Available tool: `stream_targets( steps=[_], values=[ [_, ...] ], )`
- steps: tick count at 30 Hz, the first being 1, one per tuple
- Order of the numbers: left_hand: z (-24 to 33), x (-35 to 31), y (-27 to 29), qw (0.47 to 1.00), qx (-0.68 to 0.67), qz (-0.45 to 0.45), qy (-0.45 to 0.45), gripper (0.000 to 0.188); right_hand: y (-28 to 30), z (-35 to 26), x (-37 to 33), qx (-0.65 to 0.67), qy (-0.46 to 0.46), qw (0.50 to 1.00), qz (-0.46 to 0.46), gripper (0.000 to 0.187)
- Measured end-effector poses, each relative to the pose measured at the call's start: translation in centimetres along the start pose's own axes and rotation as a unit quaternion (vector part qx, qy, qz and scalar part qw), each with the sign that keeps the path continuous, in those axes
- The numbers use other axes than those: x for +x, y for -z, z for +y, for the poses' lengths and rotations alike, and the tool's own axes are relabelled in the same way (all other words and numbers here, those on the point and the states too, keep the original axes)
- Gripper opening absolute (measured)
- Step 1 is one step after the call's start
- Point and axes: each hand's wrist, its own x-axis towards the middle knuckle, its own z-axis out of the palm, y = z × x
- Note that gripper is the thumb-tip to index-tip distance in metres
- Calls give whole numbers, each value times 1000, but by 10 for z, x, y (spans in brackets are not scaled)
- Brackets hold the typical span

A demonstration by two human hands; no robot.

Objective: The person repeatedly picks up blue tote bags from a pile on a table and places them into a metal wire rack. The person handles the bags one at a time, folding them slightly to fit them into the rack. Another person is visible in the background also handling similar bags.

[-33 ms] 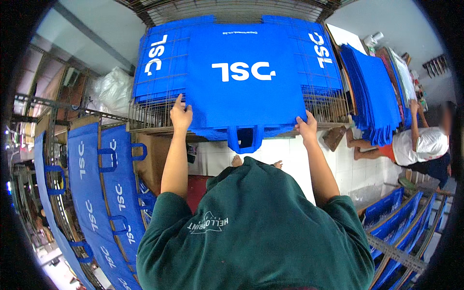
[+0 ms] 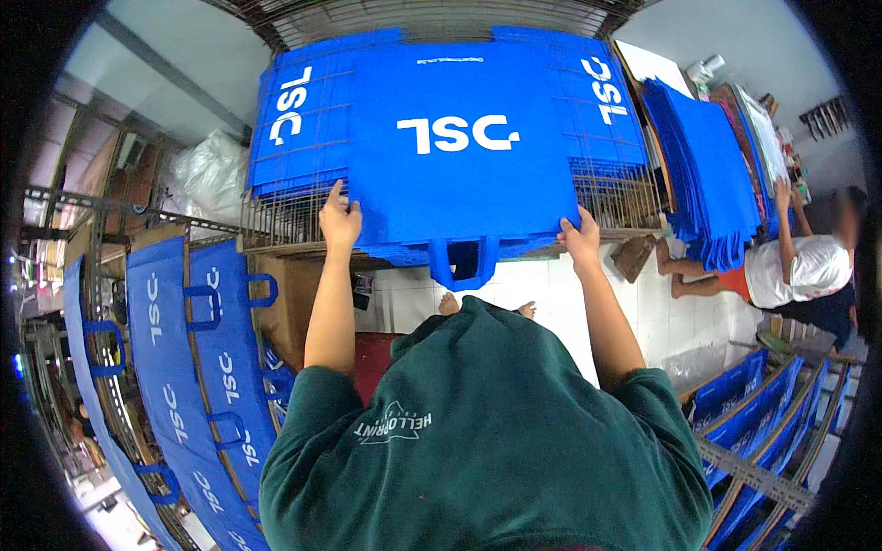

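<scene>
A flat blue fabric bag (image 2: 459, 184) with white print lies on a wire rack (image 2: 634, 197), its handle loop (image 2: 465, 266) hanging over the near edge towards me. My left hand (image 2: 341, 222) is at the bag's left edge, thumb against the fabric, index finger stretched forward and the other fingers curled. At the near right corner, my right hand (image 2: 581, 237) pinches the fabric between thumb and fingers. More blue bags (image 2: 303, 119) lie left and right beneath wire mesh.
On the left, blue printed bags (image 2: 161, 340) lie on long boards. More bags (image 2: 749, 413) fill racks at lower right. A stack of blue fabric (image 2: 698, 165) hangs beside the rack. A person in a white shirt (image 2: 797, 268) works at far right. Clear plastic (image 2: 216, 174) sits at left.
The view has shifted very slightly. My hands keep their places at the bag's edges, and the person at right has moved their arms a little.
</scene>
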Motion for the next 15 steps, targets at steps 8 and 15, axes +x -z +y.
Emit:
stream_targets(
  steps=[8,15],
  values=[
    [2,-11,5,999,-12,-5,30,47,-2,9,-3,-62,59,995,55,38],
    [1,-11,4,998,-41,-1,40,43,-4,5,-8,-66,67,995,44,38]
  ],
)
